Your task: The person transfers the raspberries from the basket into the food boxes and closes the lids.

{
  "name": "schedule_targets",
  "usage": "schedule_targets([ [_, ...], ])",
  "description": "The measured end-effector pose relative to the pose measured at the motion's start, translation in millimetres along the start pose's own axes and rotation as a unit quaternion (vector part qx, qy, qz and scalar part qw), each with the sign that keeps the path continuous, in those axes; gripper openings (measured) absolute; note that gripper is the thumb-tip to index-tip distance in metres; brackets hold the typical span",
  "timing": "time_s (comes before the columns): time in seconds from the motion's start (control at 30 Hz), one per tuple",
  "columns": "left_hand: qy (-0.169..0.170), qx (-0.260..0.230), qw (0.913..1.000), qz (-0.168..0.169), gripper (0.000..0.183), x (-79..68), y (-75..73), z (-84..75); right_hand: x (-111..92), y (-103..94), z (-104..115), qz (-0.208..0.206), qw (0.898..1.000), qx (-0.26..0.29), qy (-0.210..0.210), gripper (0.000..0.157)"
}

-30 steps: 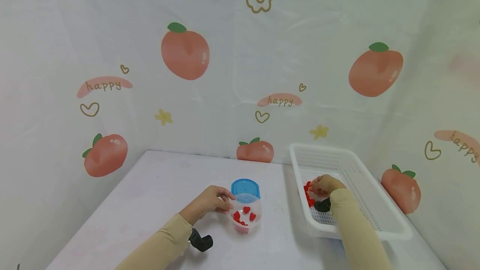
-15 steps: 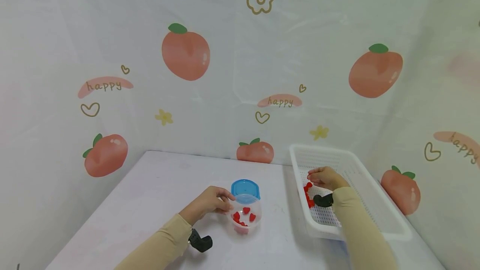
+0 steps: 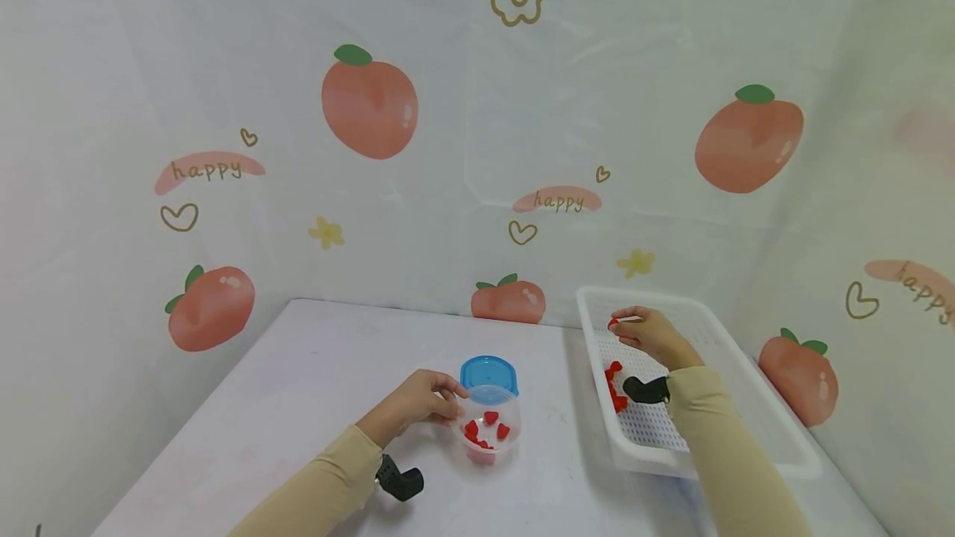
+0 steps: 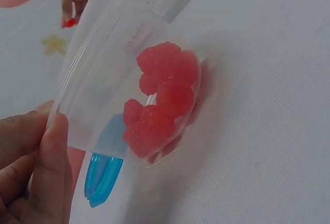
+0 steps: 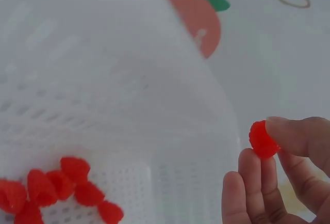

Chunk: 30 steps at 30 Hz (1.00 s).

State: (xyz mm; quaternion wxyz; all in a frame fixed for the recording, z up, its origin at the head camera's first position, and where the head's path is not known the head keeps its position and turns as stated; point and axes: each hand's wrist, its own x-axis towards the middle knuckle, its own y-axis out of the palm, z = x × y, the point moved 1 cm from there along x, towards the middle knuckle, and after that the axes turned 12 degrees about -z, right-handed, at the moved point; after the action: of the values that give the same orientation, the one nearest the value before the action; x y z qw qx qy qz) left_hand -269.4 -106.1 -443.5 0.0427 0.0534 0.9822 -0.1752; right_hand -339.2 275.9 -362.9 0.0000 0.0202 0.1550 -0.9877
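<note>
My left hand (image 3: 418, 403) pinches the rim of a clear plastic tub (image 4: 98, 87) between thumb and fingers. Several red raspberries (image 4: 167, 97) lie at the bottom of that tub, seen through its wall in the left wrist view. Over the far left part of a white perforated basket (image 3: 753, 408), my right hand (image 3: 658, 338) is raised, with a single raspberry (image 5: 263, 140) pinched between thumb and fingertips. More raspberries (image 5: 44, 188) sit in a cluster on the basket floor, along its left side in the head view.
A blue lid (image 3: 488, 371) lies on the white table (image 3: 358, 346) just behind the tub. The basket's raised left wall (image 3: 597, 384) stands between its raspberries and the tub. A fruit-printed curtain (image 3: 440, 230) hangs behind the table.
My right hand has risen from the cluster in the basket toward the back, bringing one raspberry up with it. The left hand and the tub have stayed in place.
</note>
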Motion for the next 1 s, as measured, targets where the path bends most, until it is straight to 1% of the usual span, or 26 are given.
schedule_targets([
  [0.17,0.0,-0.002,1.0,0.001,0.022,0.3,0.1,0.5,-3.6,5.0,10.7,-0.007,1.0,0.005,-0.019,0.045],
  [0.3,-0.001,-0.002,1.0,0.0,0.023,0.4,0.3,1.0,-6.3,9.5,17.6,-0.009,0.999,0.03,-0.036,0.046],
  [0.43,-0.001,0.0,1.0,0.0,0.023,0.3,0.2,1.0,-12.6,13.3,25.6,-0.014,0.996,0.064,-0.055,0.039],
  [0.5,0.0,0.0,1.0,0.0,0.023,-0.1,0.0,0.6,-17.7,15.9,30.5,-0.022,0.994,0.091,-0.053,0.03],
  [0.6,-0.005,-0.003,1.0,-0.001,0.024,-0.8,-0.2,-0.5,-25.8,21.8,36.0,-0.037,0.989,0.135,-0.041,0.023],
  [0.67,-0.008,-0.005,1.0,-0.001,0.025,-1.5,-0.3,-1.4,-30.3,26.3,37.5,-0.047,0.984,0.167,-0.035,0.019],
  [0.87,-0.011,0.003,0.9999,-0.007,0.025,-2.8,-0.5,-3.6,-39.6,38.9,37.5,-0.066,0.979,0.191,-0.038,0.017],
  [1.0,-0.011,0.009,0.9999,-0.01,0.025,-2.2,0.2,-3.4,-43.9,47.3,38.9,-0.07,0.976,0.2,-0.038,0.016],
])
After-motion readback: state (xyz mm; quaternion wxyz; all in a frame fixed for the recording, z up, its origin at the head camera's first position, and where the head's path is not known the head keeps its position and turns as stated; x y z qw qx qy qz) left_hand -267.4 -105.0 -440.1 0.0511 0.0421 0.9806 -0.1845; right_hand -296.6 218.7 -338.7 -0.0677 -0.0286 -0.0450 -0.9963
